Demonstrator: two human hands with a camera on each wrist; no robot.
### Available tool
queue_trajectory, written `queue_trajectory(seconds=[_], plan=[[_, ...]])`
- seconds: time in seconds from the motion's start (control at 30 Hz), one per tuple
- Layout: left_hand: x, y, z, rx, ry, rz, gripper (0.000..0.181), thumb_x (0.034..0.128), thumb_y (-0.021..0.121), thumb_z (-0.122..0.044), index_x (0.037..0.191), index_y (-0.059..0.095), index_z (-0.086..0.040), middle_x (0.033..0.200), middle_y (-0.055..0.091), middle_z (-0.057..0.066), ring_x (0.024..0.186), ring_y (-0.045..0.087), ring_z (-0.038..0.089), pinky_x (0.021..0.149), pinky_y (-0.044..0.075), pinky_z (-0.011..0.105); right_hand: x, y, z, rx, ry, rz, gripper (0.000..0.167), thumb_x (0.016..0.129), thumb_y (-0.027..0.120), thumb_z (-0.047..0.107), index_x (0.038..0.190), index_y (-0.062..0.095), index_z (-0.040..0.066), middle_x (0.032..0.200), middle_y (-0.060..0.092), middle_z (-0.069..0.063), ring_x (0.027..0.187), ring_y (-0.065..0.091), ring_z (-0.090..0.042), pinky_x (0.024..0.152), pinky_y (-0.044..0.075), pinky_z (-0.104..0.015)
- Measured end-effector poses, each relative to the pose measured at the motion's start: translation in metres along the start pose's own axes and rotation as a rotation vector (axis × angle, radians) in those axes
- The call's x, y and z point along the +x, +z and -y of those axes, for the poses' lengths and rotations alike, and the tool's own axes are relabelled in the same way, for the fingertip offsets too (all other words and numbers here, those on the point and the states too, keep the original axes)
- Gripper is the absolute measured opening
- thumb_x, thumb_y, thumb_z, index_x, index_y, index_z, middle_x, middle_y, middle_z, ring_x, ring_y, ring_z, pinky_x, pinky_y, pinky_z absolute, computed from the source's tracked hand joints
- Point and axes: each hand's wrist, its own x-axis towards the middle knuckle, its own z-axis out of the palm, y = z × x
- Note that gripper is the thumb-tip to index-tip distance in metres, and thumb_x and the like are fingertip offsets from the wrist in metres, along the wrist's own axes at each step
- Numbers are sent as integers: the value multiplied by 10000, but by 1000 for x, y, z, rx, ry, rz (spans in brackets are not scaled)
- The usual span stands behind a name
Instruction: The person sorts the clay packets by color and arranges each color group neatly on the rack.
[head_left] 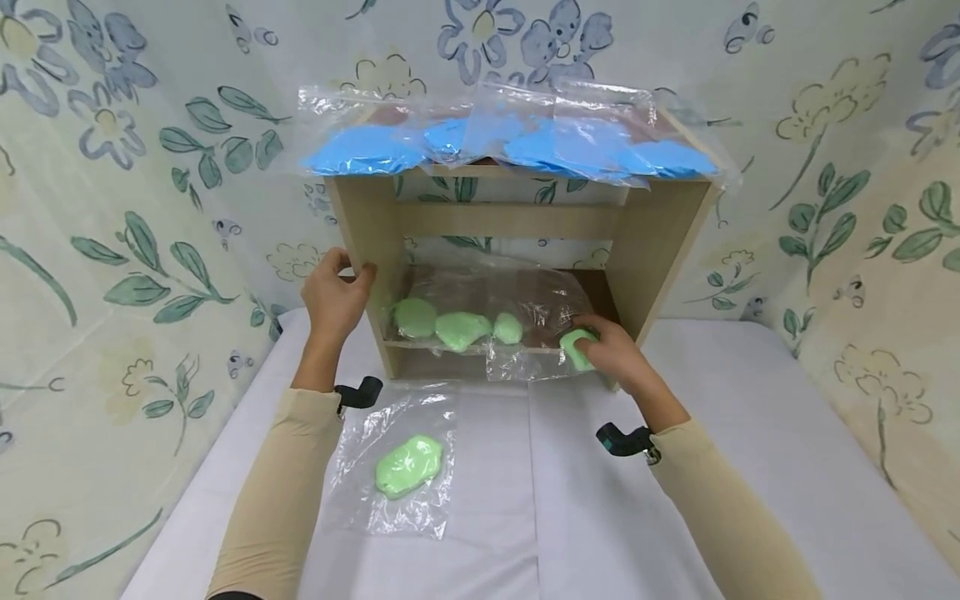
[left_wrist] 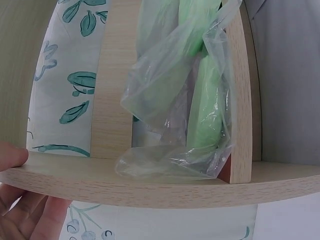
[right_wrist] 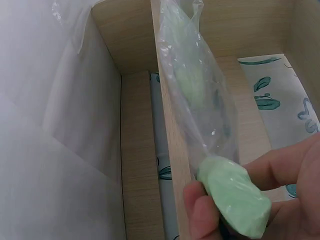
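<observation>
My left hand holds the left side panel of a small wooden shelf, thumb inside and fingers outside in the left wrist view. My right hand pinches a clear bag of light green clay at the right end of the lower board. To its left, several more bagged green lumps, one a round lump, lie along that board, their clear plastic overlapping. In front of the shelf, another bag of green clay lies flat on the white cloth.
Several clear bags of blue clay lie across the shelf's top, hanging slightly over its front edge. White cloth covers the table. Floral fabric surrounds it at the back and sides.
</observation>
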Motion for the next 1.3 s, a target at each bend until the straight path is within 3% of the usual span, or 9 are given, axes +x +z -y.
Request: queue_trajectory(seconds=[0.17, 0.33, 0.47, 0.6, 0.77, 0.9, 1.03, 1.13, 1.3], plan=[[1, 0, 0, 10, -8, 4, 281, 928, 606, -294, 1071, 633, -54, 1155, 728, 129, 954, 736, 319, 812, 547, 427, 2, 5, -3, 4, -32, -141, 499, 971, 483, 129, 1462, 447, 40, 1441, 496, -242, 1062, 530, -316, 858, 460, -378], [0, 1, 0, 15, -15, 8, 272, 926, 610, -289, 1059, 630, -54, 1153, 729, 133, 956, 738, 320, 837, 539, 428, 13, 9, -6, 20, -41, -276, 513, 965, 510, 148, 1468, 444, 77, 1466, 487, -233, 1190, 519, -369, 976, 443, -493], [0, 0, 0, 15, -17, 17, 273, 928, 611, -290, 1061, 631, -53, 1164, 728, 130, 965, 741, 310, 770, 556, 394, 23, 7, -8, -69, -47, -144, 535, 964, 511, 177, 1482, 425, 75, 1445, 496, -239, 1168, 515, -365, 993, 441, -522], [0, -1, 0, 22, -25, 12, 280, 931, 605, -300, 1071, 634, -58, 1172, 726, 120, 968, 740, 301, 756, 549, 358, 30, 7, -5, -261, -122, -26, 585, 962, 530, 206, 1504, 384, 40, 1493, 427, -273, 1294, 465, -431, 1073, 410, -587], [0, -1, 0, 7, -26, 16, 274, 935, 605, -286, 1080, 629, -54, 1174, 719, 126, 982, 735, 309, 797, 591, 436, 26, 13, -5, -476, -145, -77, 714, 960, 567, 320, 1542, 284, 17, 1575, 211, -340, 1413, 268, -556, 1117, 295, -698], [0, 1, 0, 2, -25, 32, 286, 938, 596, -289, 1101, 627, -56, 1183, 712, 128, 996, 733, 307, 805, 603, 455, 22, 13, -10, -443, -262, -187, 705, 932, 617, 320, 1521, 348, 41, 1605, 195, -294, 1463, 199, -527, 1143, 221, -716], [1, 2, 0, 16, -19, 13, 282, 935, 590, -294, 1079, 631, -55, 1165, 724, 119, 971, 737, 299, 760, 582, 371, 23, 15, -17, -409, -388, -99, 587, 955, 586, 261, 1479, 434, 45, 1617, 271, -216, 1510, 181, -449, 1191, 186, -671], [1, 1, 0, 27, -20, 3, 279, 935, 590, -299, 1070, 630, -58, 1161, 730, 110, 959, 737, 292, 714, 537, 298, 24, 21, -17, -453, -387, -33, 539, 982, 533, 250, 1458, 456, 8, 1589, 325, -235, 1499, 215, -453, 1176, 221, -680], [-1, 2, 0, 25, -24, 8, 277, 938, 593, -290, 1080, 627, -55, 1169, 726, 124, 959, 733, 304, 723, 520, 311, 25, 37, -5, -537, -301, -54, 565, 1007, 493, 329, 1482, 431, 29, 1584, 332, -227, 1487, 226, -469, 1102, 261, -759]])
